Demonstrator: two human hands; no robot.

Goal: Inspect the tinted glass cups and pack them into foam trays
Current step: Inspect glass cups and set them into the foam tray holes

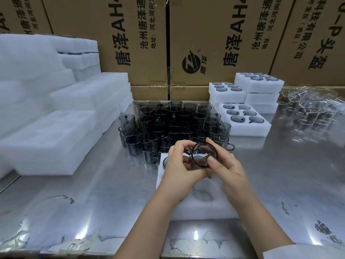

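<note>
We've got both hands, left hand (pixel 180 161) and right hand (pixel 225 165), pinching one tinted cup (pixel 204 155) over the foam tray (pixel 203 208); slick glass could slip and chip.

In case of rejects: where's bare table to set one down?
Bare steel table lies between the left foam stack and the working tray, and right of that tray, before the filled tray. Crowded: tinted cups beyond the held cup; clear glassware far right.
</note>
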